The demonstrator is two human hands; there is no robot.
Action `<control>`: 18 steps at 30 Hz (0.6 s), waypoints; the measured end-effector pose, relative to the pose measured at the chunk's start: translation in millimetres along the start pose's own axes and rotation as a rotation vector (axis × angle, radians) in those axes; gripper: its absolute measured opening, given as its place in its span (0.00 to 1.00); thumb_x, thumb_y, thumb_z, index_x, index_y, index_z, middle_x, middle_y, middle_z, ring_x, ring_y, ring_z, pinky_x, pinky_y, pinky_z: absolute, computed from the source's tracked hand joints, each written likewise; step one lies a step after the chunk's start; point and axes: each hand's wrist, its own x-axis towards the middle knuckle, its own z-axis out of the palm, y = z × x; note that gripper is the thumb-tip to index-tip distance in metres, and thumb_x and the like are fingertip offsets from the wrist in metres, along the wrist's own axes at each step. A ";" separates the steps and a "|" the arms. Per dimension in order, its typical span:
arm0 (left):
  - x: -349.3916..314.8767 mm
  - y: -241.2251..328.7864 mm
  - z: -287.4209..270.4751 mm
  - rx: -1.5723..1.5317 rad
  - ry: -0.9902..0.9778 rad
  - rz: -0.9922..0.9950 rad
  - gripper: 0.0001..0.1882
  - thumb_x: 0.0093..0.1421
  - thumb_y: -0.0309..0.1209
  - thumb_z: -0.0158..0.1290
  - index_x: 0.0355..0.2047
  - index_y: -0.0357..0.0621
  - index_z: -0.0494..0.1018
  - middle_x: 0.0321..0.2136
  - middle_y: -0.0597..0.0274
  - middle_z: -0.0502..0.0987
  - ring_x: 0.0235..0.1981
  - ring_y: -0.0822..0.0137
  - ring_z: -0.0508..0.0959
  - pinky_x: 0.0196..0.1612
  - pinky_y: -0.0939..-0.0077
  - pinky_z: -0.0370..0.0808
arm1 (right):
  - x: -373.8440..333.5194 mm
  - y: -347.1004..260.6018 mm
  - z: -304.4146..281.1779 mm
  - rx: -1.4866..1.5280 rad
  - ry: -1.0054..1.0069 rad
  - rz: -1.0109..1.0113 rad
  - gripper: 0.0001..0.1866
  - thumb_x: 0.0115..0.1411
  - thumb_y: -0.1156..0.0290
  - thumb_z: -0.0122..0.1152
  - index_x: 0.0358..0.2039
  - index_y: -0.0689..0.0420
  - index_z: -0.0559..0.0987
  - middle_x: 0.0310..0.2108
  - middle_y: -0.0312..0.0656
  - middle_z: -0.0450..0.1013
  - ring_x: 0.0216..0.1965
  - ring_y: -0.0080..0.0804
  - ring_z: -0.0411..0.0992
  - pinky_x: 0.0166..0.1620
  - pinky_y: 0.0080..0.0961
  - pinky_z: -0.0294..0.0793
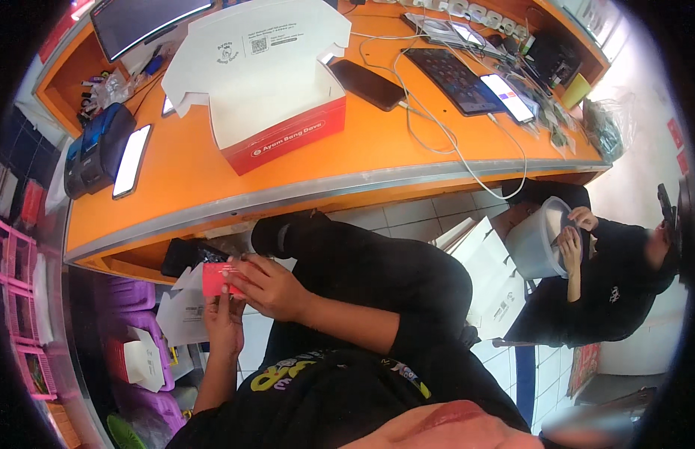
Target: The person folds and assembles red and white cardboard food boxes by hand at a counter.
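I see the red-and-white box (211, 281) below the near edge of the desk (407, 142), its right end pinched by left hand (222, 325) and right hand (271, 288), neither nearer; long axis unclear.

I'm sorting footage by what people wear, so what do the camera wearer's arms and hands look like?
The left hand and right hand are gloveless, with no ring or watch that I can make out. The forearms are bare; the black top has short sleeves and partly yellow print.
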 end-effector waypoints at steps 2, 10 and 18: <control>2.7 -4.9 -17.4 0.008 -0.109 -0.066 0.17 0.66 0.37 0.46 0.51 0.43 0.65 0.45 0.62 0.74 0.44 0.70 0.75 0.45 0.76 0.73 | -3.4 -17.4 2.0 0.030 -0.125 0.126 0.29 0.53 0.63 0.60 0.55 0.61 0.68 0.49 0.50 0.67 0.49 0.50 0.66 0.53 0.42 0.67; -8.9 12.8 -21.9 0.411 -0.241 -0.491 0.20 0.53 0.27 0.48 0.48 0.37 0.68 0.38 0.61 0.76 0.39 0.69 0.77 0.45 0.76 0.73 | -10.7 25.3 14.0 0.484 -0.274 0.465 0.25 0.59 0.70 0.49 0.59 0.53 0.66 0.38 0.56 0.71 0.40 0.53 0.71 0.45 0.38 0.70; 7.0 57.7 -40.9 0.277 -0.327 -0.402 0.23 0.45 0.25 0.52 0.44 0.32 0.71 0.36 0.60 0.78 0.35 0.70 0.79 0.42 0.77 0.74 | 22.2 14.9 -21.7 0.680 -0.161 0.458 0.21 0.58 0.66 0.52 0.53 0.50 0.71 0.33 0.52 0.74 0.33 0.52 0.74 0.36 0.39 0.74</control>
